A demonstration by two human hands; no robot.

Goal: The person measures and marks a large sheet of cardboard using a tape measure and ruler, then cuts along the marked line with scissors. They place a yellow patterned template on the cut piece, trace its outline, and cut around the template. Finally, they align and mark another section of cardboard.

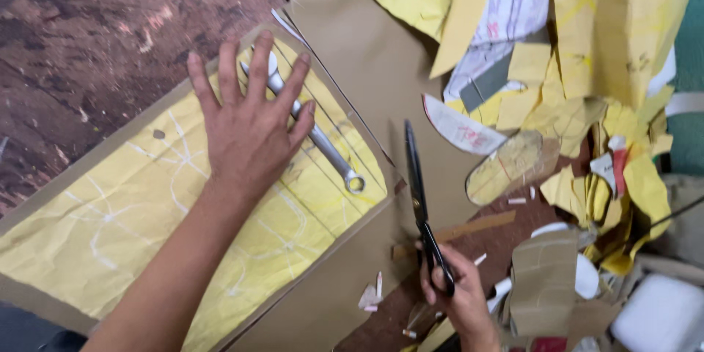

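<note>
My left hand (246,125) lies flat with fingers spread on a yellow paper pattern (132,213) that covers a brown cardboard sheet (345,51). Its fingers rest over a silver wrench (326,148) lying diagonally on the yellow paper. My right hand (455,290) grips the black handles of long black scissors (416,183), whose blades point away from me, closed, over the cardboard beside the pattern's right edge.
A heap of yellow and white paper pattern pieces (557,51) and a sole-shaped cut-out (506,165) fills the right side. Small cardboard scraps (370,297) lie near my right hand. A dark reddish worn table surface (88,37) shows at the upper left.
</note>
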